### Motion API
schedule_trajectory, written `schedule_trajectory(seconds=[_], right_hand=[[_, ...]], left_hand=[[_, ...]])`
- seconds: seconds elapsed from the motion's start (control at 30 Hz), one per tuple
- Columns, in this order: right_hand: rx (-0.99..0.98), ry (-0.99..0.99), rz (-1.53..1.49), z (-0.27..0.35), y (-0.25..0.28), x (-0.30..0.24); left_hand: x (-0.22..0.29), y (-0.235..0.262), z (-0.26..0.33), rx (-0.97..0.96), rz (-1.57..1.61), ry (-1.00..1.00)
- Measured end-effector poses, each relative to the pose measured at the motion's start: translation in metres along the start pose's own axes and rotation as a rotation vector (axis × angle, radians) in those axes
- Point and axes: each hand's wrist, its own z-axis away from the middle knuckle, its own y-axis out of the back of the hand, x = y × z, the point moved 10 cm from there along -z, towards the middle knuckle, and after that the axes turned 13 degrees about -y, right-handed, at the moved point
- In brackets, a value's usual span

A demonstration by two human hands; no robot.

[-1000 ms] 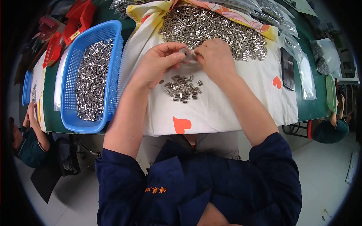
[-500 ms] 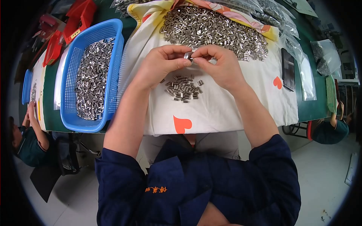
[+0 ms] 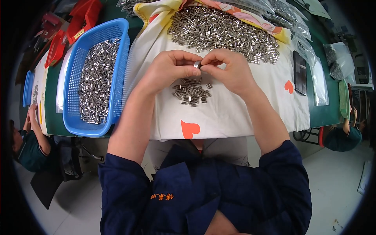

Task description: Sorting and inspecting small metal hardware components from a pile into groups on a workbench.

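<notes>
My left hand (image 3: 170,69) and my right hand (image 3: 230,69) meet over the cloth, fingertips nearly touching. Between them is a small shiny metal cylinder (image 3: 197,64), pinched by the left thumb and fingers. The right thumb and forefinger close on its other end; whether they hold a second piece is too small to tell. Just below the hands lies a small pile of metal cylinders (image 3: 192,93) on the white cloth (image 3: 223,117). Beyond the hands spreads a large heap of the same cylinders (image 3: 223,33).
A blue plastic basket (image 3: 67,100) full of metal cylinders stands at my left, with red bins (image 3: 80,21) behind it. A black phone (image 3: 300,72) and clear plastic bags (image 3: 319,78) lie at the right. Other people (image 3: 33,150) sit at both sides.
Both hands have shifted very slightly, still pinching at the small metal cylinder. The cylinder's tilt has changed a little. The piles and basket look the same.
</notes>
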Motion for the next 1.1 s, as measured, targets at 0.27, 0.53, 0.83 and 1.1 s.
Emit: schedule_trajectory(seconds=[0.27,0.53,0.83,1.1], right_hand=[[0.312,0.345,0.458,-0.006,-0.005,-0.013],[0.252,0.394,0.665,-0.002,-0.03,-0.017],[0.11,0.093,0.515,-0.009,-0.019,0.005],[-0.062,-0.107,-0.213,-0.003,-0.009,0.008]], left_hand=[[-0.004,-0.002,0.002,-0.068,0.003,0.026],[0.0,0.005,0.001,0.008,-0.019,0.006],[-0.004,0.007,0.0,0.041,-0.016,0.042],[-0.002,0.011,-0.003,0.093,0.064,-0.051]])
